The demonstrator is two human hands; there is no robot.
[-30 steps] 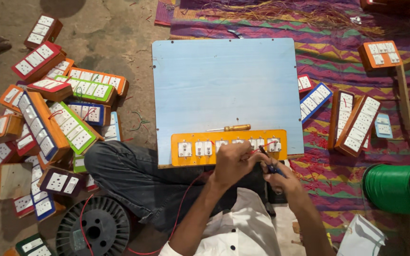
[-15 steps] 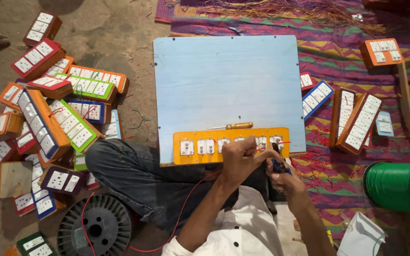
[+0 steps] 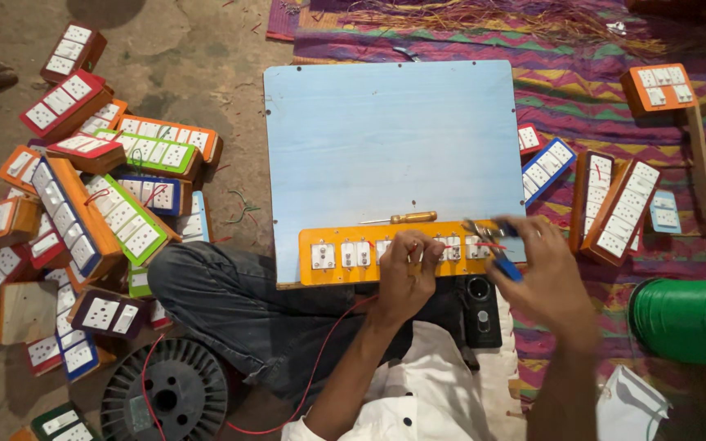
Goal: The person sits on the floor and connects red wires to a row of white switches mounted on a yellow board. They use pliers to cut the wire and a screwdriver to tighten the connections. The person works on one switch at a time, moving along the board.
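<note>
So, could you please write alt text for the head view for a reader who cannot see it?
A seated person's left hand presses an orange switch board on a pale blue board, while the right hand holds blue-handled pliers by a red wire. Many finished boards lie around.

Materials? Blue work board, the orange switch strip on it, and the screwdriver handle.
Blue board: looks like painted wood or plywood; matte, with a bare tan edge at the near side. Orange switch strip: seemingly an orange-painted or laminated wooden base with glossy white plastic switches. Screwdriver: amber, slightly translucent handle, probably plastic; thin metal shaft.
</note>
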